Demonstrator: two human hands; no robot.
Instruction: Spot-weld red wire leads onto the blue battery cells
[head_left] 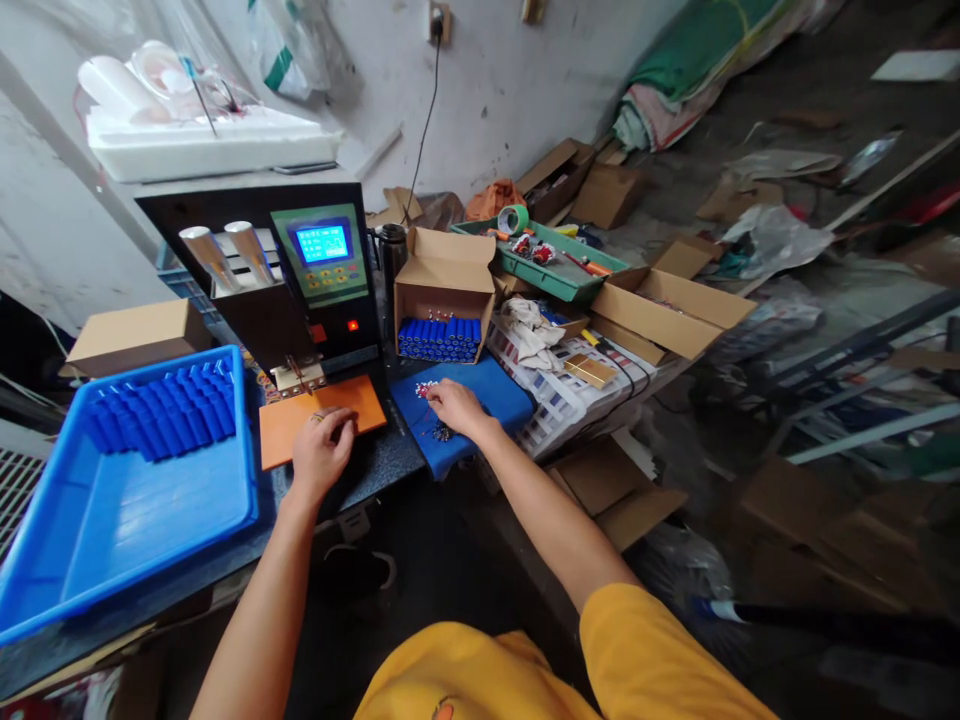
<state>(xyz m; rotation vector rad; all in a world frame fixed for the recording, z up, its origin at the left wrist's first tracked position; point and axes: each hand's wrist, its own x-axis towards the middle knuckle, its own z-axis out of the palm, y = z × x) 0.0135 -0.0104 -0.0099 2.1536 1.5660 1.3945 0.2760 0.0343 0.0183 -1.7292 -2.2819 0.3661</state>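
Note:
My left hand rests on the orange board in front of a black spot-welding machine. Its fingers are curled together under the machine's electrodes, and whatever they hold is too small to make out. Over the blue cloth, my right hand is closed, fingertips down at a bunch of wire leads with small white and red ends. Dark lead ends lie beneath that hand. Left of the board, a blue tray holds rows of blue cylindrical battery cells.
An open cardboard box of blue cells stands behind the cloth. Further right are a green tray with tape and parts, a white basket, and open cartons. A closed brown box sits behind the blue tray.

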